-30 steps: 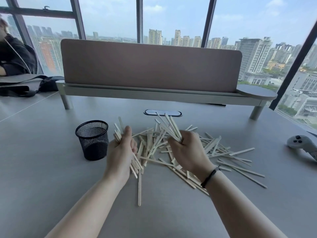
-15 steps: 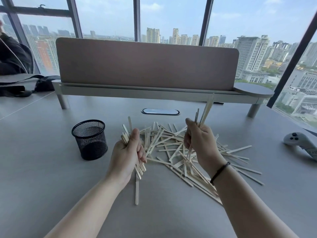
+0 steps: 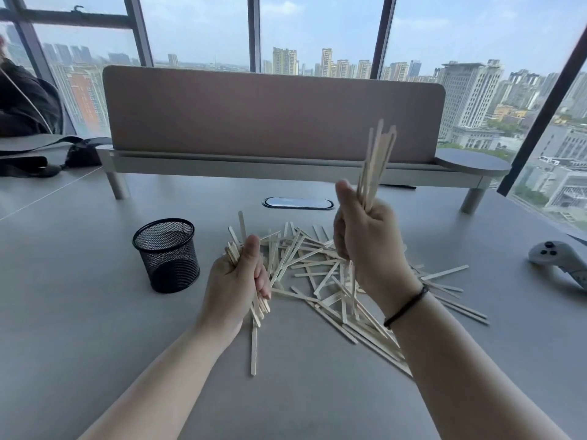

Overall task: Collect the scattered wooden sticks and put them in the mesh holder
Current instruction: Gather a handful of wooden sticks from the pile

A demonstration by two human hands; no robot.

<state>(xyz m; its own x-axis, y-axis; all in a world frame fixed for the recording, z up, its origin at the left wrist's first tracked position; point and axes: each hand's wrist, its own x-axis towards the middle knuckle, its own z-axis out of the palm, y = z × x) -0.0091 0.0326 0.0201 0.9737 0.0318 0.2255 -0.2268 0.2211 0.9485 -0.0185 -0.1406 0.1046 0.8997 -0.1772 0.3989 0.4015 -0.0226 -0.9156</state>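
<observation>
**Wooden sticks, mesh holder: two handfuls gathered, pile on the table**

Head view.

- Right hand [image 3: 368, 239]: fingers curled round a bundle of wooden sticks [image 3: 374, 163], held raised above the table [image 3: 79, 312]. The bundle stands nearly upright, its upper ends fanned against the desk divider [image 3: 254, 112] behind; its lower ends hang below the fist over the pile. A black band [image 3: 406, 306] sits on the wrist.
- Left hand [image 3: 236, 281]: fingers and thumb closed round a second bundle [image 3: 236, 246], tilted, upper ends showing past the thumb, lower ends poking out beneath the palm, low over the near left edge of the pile.
- Loose sticks [image 3: 311, 268]: a criss-crossed heap at the middle of the table, between and beyond both hands, spreading toward the right edge. One stick [image 3: 253, 350] lies alone, pointing at the near edge.
- Mesh holder [image 3: 166, 254]: black, upright, left of the pile and near the left hand, apart from it. No sticks can be made out inside.
- Grey controller [image 3: 562, 262]: at the right edge of the table.
- Oval cable port [image 3: 298, 203]: beyond the pile, before the divider.

Change from the earlier frames: a second ago the right hand was low in the heap, grasping splayed sticks; it has since lifted clear, and its sticks have drawn together into an upright bundle. The left hand keeps its grasp and much the same place. The holder has not moved.
</observation>
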